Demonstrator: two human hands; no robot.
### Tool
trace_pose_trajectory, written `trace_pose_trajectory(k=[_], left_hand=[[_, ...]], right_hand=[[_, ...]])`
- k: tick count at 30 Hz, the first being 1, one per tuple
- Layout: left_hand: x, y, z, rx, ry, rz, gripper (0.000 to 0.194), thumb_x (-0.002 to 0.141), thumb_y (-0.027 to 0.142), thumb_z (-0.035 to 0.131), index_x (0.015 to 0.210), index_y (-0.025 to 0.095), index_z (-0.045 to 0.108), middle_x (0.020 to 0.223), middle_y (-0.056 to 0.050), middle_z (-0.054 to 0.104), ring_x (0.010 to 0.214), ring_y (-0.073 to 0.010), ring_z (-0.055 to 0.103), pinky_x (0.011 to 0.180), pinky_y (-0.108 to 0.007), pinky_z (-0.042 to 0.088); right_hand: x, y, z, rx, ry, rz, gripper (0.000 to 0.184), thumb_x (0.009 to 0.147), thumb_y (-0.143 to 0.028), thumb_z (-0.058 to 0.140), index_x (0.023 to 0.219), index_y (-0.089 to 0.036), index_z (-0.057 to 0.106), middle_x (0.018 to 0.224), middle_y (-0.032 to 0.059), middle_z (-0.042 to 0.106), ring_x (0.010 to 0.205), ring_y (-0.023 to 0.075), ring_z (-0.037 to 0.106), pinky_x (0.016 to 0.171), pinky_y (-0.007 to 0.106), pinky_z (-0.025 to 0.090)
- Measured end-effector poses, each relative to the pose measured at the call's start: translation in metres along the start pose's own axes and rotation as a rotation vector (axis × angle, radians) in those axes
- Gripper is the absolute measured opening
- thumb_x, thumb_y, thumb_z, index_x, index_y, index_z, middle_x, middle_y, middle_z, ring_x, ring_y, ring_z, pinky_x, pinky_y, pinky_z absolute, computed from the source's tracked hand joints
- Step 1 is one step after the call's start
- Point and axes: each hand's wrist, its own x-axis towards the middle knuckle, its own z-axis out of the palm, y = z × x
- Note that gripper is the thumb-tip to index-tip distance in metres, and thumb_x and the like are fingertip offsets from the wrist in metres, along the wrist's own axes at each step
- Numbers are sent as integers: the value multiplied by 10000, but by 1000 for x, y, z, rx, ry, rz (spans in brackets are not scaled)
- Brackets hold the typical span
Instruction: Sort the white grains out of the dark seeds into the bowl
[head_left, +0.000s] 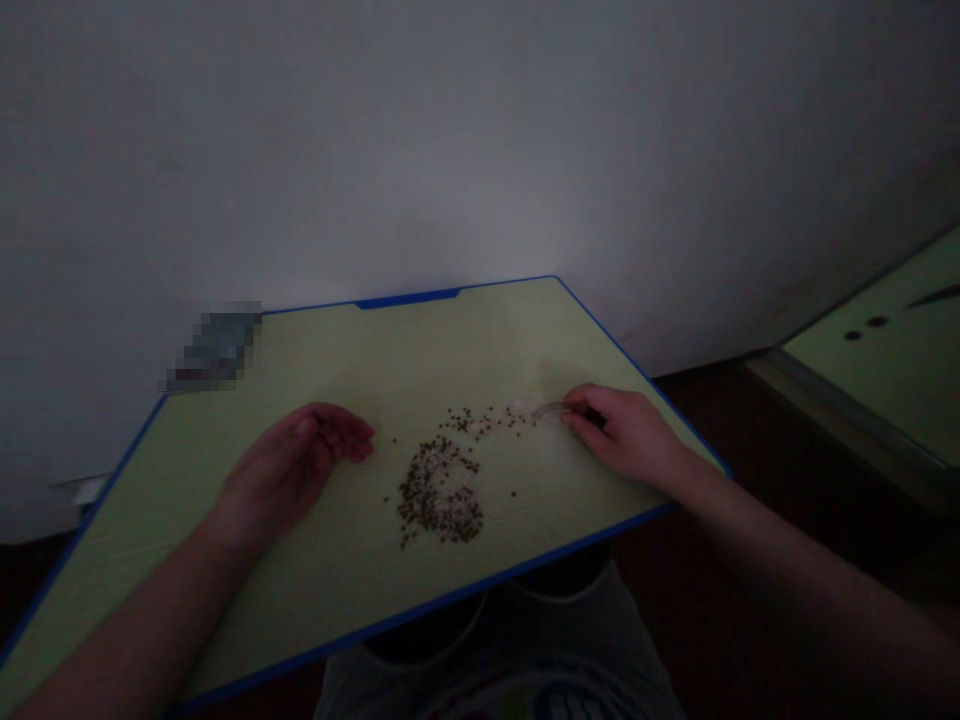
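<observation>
My right hand (626, 435) is closed, pinching what look like thin, curved metal tweezers (551, 408). Their tips reach left to a strip of pale, rice-like grains and small dark-green beans (487, 420). Just in front of that strip, a larger pile of the same mixed grains and beans (441, 495) lies spread on the table (337, 350). Left of the pile, my left hand (289, 470) rests palm inward with loosely bent fingers apart and nothing visible in it. A few single beans lie scattered around both groups.
The pale tabletop has a blue edge and stands close to a grey wall (450, 150). A blurred-out, pixelated object (217, 348) is at the far left corner. On the right is a light-green panel (885, 320) above the dark floor. The light is dim.
</observation>
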Motion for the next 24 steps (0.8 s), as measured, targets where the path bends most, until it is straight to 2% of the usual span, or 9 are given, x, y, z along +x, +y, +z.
trace_pose_trajectory(k=[3,9,16,24], left_hand=[[0,0,0,-3,-1,4,332,799,467,618,851,164,744,825,-100,717,692,-198,635,661,-308,517],[1,-1,-1,-11,-4,13,325,795,455,627,852,156,743,823,-109,716,682,-206,632,644,-317,522],[-1,0,0,-17,-6,11,326,797,456,625,861,158,739,826,-105,709,695,-199,634,664,-316,520],[0,-1,-2,1,-5,10,331,808,452,610,863,152,738,833,-111,710,700,-197,632,670,-311,514]], right_hand=[[-7,-2,-4,31,-29,-34,124,894,-256,511,895,-194,618,803,33,682,726,169,622,651,276,436],[-20,-9,-7,32,13,5,126,881,-265,512,886,-198,619,747,31,679,652,161,612,581,268,420],[-15,-8,1,31,41,80,105,859,-265,531,875,-197,610,699,17,659,614,157,595,559,267,403],[-14,-4,-6,112,44,72,93,856,-275,542,848,-199,594,687,5,639,614,152,580,571,271,412]])
